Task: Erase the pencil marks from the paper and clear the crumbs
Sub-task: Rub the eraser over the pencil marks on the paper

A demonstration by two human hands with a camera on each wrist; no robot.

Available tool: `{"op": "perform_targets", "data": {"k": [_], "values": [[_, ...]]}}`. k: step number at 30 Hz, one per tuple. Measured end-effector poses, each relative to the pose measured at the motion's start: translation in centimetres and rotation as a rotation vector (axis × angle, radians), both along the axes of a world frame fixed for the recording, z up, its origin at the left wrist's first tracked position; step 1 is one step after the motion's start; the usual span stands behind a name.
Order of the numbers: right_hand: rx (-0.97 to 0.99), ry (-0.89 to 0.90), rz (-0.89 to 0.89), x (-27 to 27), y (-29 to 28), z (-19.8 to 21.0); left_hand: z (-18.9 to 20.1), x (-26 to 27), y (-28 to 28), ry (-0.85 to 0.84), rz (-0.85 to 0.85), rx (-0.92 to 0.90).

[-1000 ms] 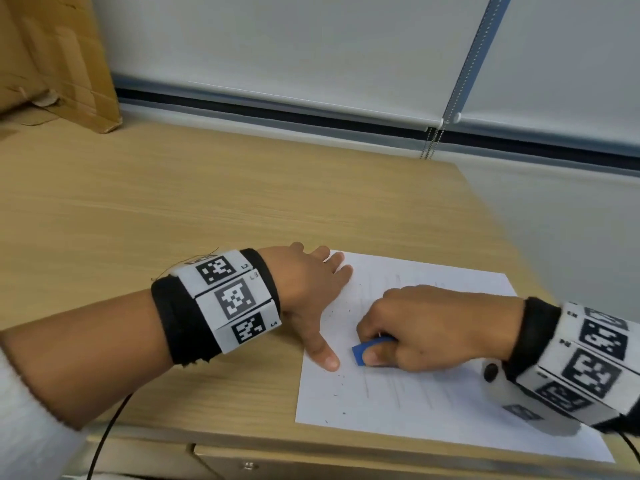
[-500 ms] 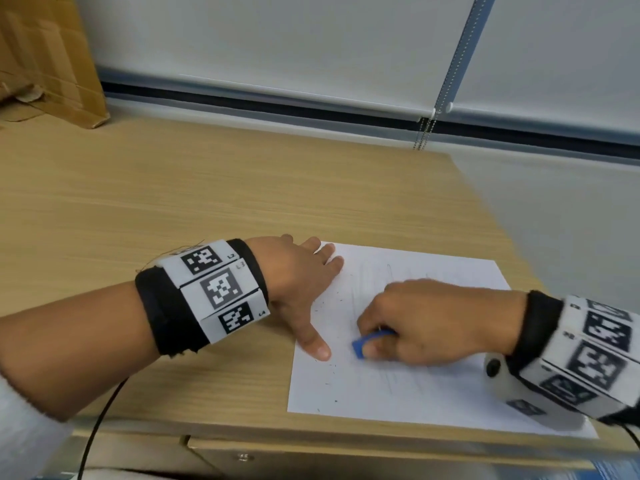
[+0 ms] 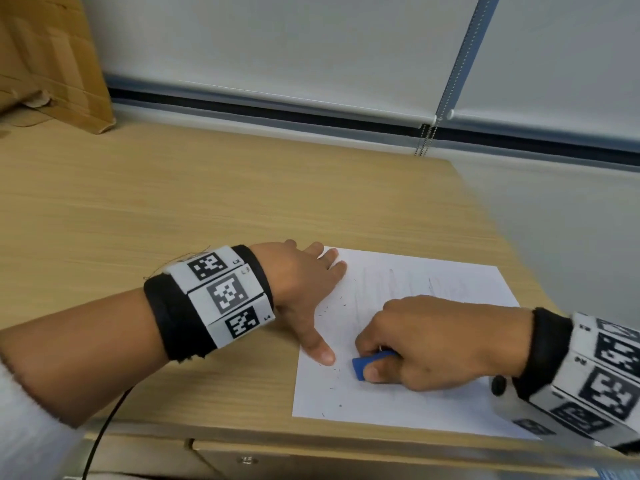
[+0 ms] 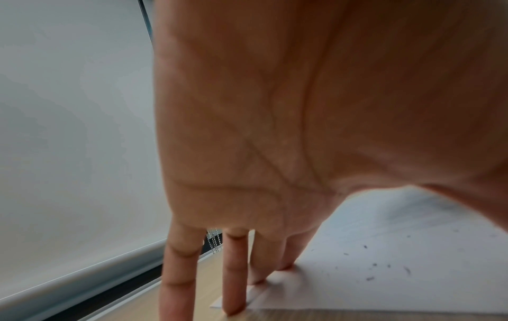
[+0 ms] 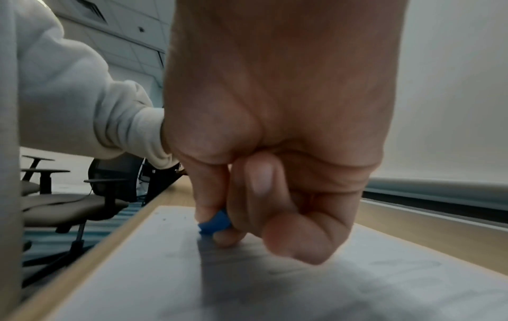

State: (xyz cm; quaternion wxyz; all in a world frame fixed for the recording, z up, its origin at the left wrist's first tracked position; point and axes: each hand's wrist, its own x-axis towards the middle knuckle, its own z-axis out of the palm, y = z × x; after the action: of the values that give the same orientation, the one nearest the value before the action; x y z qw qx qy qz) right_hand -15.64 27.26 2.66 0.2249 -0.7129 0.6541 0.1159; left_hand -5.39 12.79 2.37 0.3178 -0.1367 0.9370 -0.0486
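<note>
A white sheet of paper (image 3: 415, 278) with faint pencil marks (image 3: 391, 282) lies near the desk's front right corner. My right hand (image 3: 429, 341) pinches a blue eraser (image 3: 363, 365) against the sheet's lower left part; the right wrist view shows the eraser (image 5: 215, 221) between thumb and fingers, touching the paper (image 5: 274, 282). My left hand (image 3: 304, 289) lies flat, fingers straight, pressing the paper's left edge, thumb on the sheet. In the left wrist view its fingertips (image 4: 286, 265) hold the paper's (image 4: 384, 282) far corner. Dark crumbs (image 3: 332, 386) dot the sheet around the eraser; crumbs (image 4: 371, 278) also show near the left palm.
The wooden desk (image 3: 173, 209) stretches left and back. A cardboard box (image 3: 45, 64) stands at the far left corner. Window blinds with a bead chain (image 3: 424, 140) run behind the desk. Office chairs (image 5: 68, 204) stand beyond the desk's front edge.
My right hand has shifted the eraser slightly toward the paper's near left part. The left hand stays pressed on the paper's edge.
</note>
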Motion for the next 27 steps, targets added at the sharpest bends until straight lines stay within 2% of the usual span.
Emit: {"op": "perform_targets", "data": {"k": [7, 13, 18, 22, 27], "values": [[-0.147, 0.085, -0.125, -2.3, -3.8, 0.0, 0.0, 0.0, 0.1, 0.017, -0.021, -0.015], [0.02, 0.032, -0.001, -0.8, -1.0, 0.2, 0.0, -0.1, 0.1, 0.018, -0.023, -0.015], [-0.158, 0.066, -0.121, -3.5, -5.5, -0.4, 0.2, 0.2, 0.3, 0.031, -0.029, -0.011], [-0.206, 0.049, -0.213, -6.0, -7.6, -0.6, 0.3, 0.1, 0.2, 0.012, -0.024, -0.012], [-0.015, -0.039, -0.074, -4.6, -5.6, -1.0, 0.2, 0.0, 0.2, 0.017, -0.01, 0.01]]}}
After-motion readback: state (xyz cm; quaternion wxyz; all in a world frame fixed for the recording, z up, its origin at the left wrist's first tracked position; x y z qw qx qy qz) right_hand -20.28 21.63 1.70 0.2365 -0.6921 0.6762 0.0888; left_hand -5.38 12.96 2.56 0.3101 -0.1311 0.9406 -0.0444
